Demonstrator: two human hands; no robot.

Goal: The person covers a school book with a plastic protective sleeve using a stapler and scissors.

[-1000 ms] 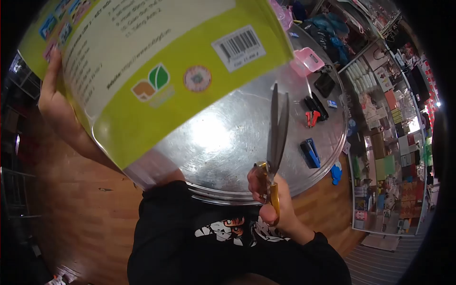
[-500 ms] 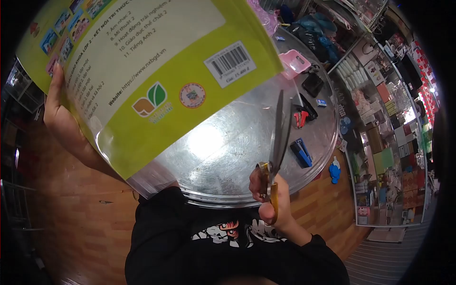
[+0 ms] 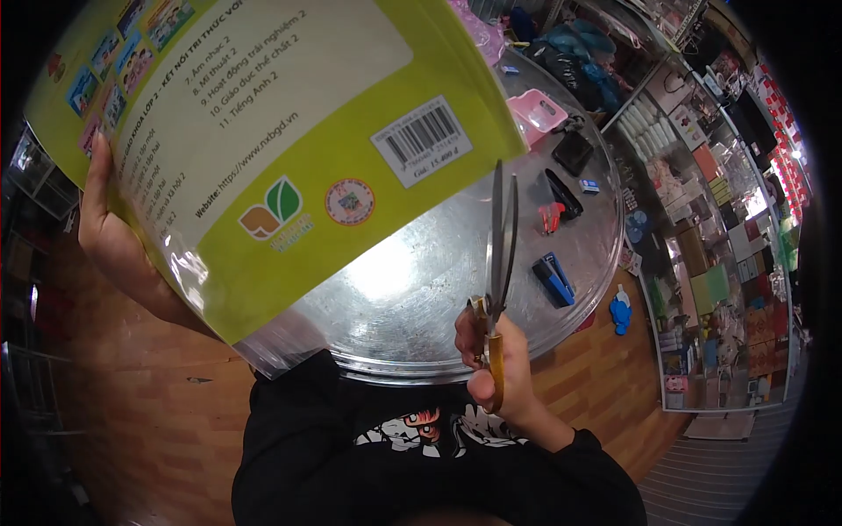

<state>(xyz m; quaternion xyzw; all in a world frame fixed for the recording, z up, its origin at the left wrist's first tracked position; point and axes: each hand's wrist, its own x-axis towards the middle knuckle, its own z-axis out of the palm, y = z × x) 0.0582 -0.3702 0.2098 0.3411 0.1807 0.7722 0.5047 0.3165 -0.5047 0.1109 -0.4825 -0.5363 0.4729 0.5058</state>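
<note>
My left hand (image 3: 118, 237) holds up a green textbook (image 3: 351, 272) by its left side, thumb on the back cover. The book is tilted, with its barcode and printed list facing me. Clear plastic film (image 3: 285, 337) sticks out past the book's lower edge. In my right hand (image 3: 509, 364) is a pair of scissors (image 3: 498, 245) with gold-coloured handles. Its blades point up, slightly parted, with the tips close to the book's lower right corner in this view.
The round metal table (image 3: 421, 307) bears a blue stapler (image 3: 554, 279), a red-and-black tool (image 3: 551, 217), a small blue box (image 3: 588, 186), a black object (image 3: 574, 153) and a pink basket (image 3: 537, 114). A glass display case (image 3: 710, 263) stands on the right. A blue item (image 3: 620, 311) lies on the wooden floor.
The scissors have shifted slightly left and their blades now stand parted. The book has moved a little down and left with my left hand.
</note>
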